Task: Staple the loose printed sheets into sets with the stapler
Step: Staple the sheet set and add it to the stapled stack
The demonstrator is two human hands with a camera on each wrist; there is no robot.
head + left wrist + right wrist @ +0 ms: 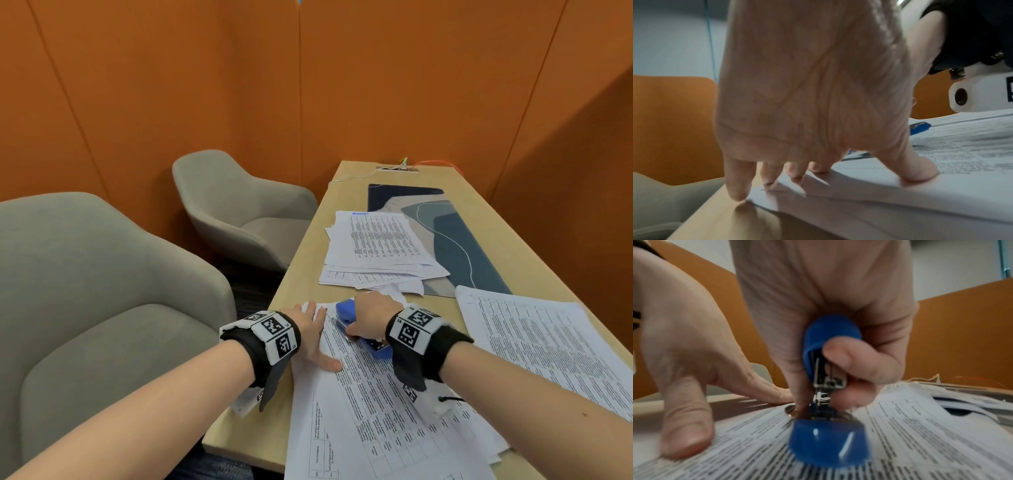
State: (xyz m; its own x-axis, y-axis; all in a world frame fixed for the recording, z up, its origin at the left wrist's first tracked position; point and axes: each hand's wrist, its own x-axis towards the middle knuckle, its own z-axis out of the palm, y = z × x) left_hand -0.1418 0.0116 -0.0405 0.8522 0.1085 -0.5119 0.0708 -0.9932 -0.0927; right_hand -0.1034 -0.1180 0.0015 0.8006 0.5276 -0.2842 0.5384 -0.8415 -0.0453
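The right hand (371,317) is curling its fingers and thumb around the blue stapler (828,386), which is standing on the near set of printed sheets (376,404) at its far left corner. The stapler's long axis is running toward the person. Just to its left, the left hand (313,337) is pressing flat, fingers spread, on that set. Only the right wrist view is showing the stapler's metal mechanism; the left wrist view is showing the fingertips (819,168) at the paper edge. 2 other piles are lying farther off.

My left hand (313,337) lies palm-down, fingers (740,183) spread and extended. My right hand (371,317) is curled closed, thumb (857,360) wrapped inward.
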